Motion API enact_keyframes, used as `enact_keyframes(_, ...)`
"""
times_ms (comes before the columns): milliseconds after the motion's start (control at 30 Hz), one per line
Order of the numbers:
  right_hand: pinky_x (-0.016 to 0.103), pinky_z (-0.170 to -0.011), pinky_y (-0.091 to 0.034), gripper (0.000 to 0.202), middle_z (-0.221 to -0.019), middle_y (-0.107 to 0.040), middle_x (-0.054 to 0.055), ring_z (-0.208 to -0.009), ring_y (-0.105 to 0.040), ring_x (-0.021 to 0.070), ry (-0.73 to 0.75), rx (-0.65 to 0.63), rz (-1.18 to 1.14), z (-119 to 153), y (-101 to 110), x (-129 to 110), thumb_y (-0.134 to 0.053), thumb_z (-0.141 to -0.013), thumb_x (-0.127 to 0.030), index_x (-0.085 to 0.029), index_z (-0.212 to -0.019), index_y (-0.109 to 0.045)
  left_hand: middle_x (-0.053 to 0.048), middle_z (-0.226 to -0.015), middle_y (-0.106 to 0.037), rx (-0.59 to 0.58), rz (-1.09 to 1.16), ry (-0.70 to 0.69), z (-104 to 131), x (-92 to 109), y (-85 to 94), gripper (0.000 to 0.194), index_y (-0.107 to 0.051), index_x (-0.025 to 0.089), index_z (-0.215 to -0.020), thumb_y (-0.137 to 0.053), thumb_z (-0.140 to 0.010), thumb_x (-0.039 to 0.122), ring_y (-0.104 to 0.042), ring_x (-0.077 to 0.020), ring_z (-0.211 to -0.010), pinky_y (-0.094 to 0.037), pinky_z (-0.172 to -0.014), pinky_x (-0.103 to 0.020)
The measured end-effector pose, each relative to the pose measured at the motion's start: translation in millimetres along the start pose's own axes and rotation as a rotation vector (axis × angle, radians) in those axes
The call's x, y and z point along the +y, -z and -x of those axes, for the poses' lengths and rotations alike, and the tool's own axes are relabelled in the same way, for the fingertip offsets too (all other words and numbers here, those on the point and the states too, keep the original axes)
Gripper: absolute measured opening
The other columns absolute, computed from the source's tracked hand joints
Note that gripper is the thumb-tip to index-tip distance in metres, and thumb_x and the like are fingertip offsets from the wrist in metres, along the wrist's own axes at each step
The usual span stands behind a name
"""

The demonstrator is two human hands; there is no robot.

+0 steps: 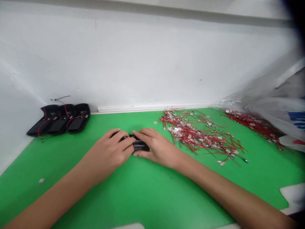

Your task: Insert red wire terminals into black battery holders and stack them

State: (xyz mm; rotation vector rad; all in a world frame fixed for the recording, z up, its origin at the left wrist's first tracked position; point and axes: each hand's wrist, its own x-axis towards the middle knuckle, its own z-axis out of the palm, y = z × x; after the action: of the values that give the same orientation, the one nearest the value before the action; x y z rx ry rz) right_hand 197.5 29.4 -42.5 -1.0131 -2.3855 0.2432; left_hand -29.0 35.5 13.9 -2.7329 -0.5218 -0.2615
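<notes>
Evidently, the left hand [115,148] and right hand [158,147] were closed around a black casing [141,146]; handling it seemed the current step, the next move likely needing steadiness.

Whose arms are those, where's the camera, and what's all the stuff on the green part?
No robot here, just a person's two bare hands! The camera sits on that person's head, looking forward and down. The left hand rests its fingers over a black piece, while the right hand holds its other end. On the green surface, three black shells with wires sit far left. A messy pile of red wires lies right of the hands, near a plastic bag.
</notes>
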Motion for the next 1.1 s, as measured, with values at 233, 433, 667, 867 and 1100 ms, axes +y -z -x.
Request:
enact_keyframes(233, 0.048, -0.1, -0.054, 0.068, -0.124, -0.065, 0.021, -0.112, -0.062, 0.0314, -0.015, 0.028, 0.027, -5.0, -6.0, 8.8, -0.07, -0.093, -0.047, -0.005, -0.144, -0.053, -0.008, -0.115, -0.075, 0.039, 0.066, 0.066, 6.2, -13.9, -22.7, 0.026, -0.072, 0.018, -0.11, -0.05, -0.099, 0.01, -0.066, -0.024, -0.106, -0.044, -0.11, -0.048)
enact_keyframes(433, 0.047, -0.101, -0.053, 0.067, -0.123, -0.065, 0.019, -0.113, -0.062, 0.0301, -0.032, 0.038, 0.016, -5.8, -7.3, 10.6, -0.07, -0.092, -0.049, -0.009, -0.144, -0.054, -0.007, -0.115, -0.075, 0.042, 0.117, 0.056, 6.3, -18.1, -23.8, 0.028, -0.072, 0.018, -0.115, -0.053, -0.097, 0.009, -0.066, -0.0238, -0.107, -0.042, -0.114, -0.05)
enact_keyframes(667, 0.047, -0.101, -0.052, 0.065, -0.122, -0.065, 0.018, -0.111, -0.062, 0.029, -0.035, 0.04, 0.021, -7.1, -7.2, 10.3, -0.07, -0.093, -0.047, -0.012, -0.144, -0.054, -0.009, -0.115, -0.073, 0.006, 0.121, 0.015, 4.9, -19.3, -16.6, 0.033, -0.073, 0.018, -0.114, -0.048, -0.095, 0.007, -0.064, -0.0251, -0.109, -0.041, -0.115, -0.052)
enact_keyframes(867, 0.046, -0.1, -0.052, 0.064, -0.121, -0.065, 0.018, -0.11, -0.062, 0.029, -0.026, 0.041, 0.041, -6.7, -7.0, 9.2, -0.069, -0.094, -0.047, -0.008, -0.142, -0.054, -0.013, -0.12, -0.069, -0.029, 0.072, -0.039, 7.3, -20.8, -13.2, 0.042, -0.069, 0.012, -0.124, -0.045, -0.089, 0.003, -0.062, -0.0284, -0.113, -0.039, -0.115, -0.054)
enact_keyframes(1100, 0.047, -0.101, -0.052, 0.063, -0.122, -0.065, 0.019, -0.11, -0.061, 0.0296, -0.019, 0.032, 0.064, -5.2, -6.0, 8.5, -0.067, -0.095, -0.048, -0.006, -0.141, -0.054, -0.011, -0.126, -0.068, -0.145, 0.004, -0.05, 3.6, -19.2, -7.8, 0.049, -0.069, 0.014, -0.122, -0.054, -0.077, 0.001, -0.059, -0.031, -0.119, -0.035, -0.116, -0.051)
